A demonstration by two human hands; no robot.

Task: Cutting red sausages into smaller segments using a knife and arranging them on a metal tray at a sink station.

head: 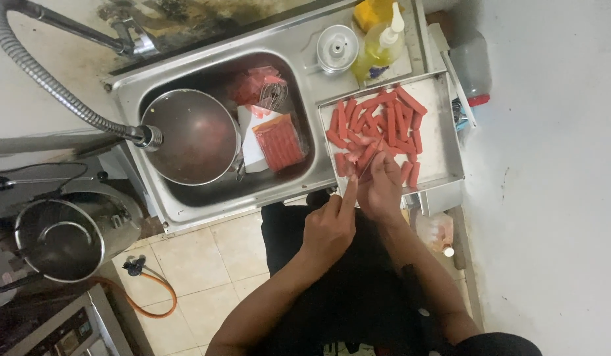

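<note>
Two hands of mine meet at the near edge of the metal tray (444, 125), and what matters is how the sausage (366, 158) lies between them. My right hand (382, 188) is curled narrow around one end of it, fingers pinched on the red skin, so the sausage runs away from that hand up and slightly to the right, toward the heap of sausages (384, 122) further out on the tray. Its long axis is roughly in line with my forearm, not across it.

My left hand (328, 227) sits nearer my body and just to the left of the right one, closed with the forefinger stretched forward along something thin that reaches up to the sausage; I cannot tell for sure what it is, as it is too slim to make out. That fingertip almost touches the right hand's knuckles.

The right hand is the nearer to the heap, which begins just beyond its fingertips. Off to the left of my left hand, well apart, is the sink (187, 198) with a dark pan (193, 135) in it, and beyond the tray stands a yellow soap bottle (378, 49).
</note>
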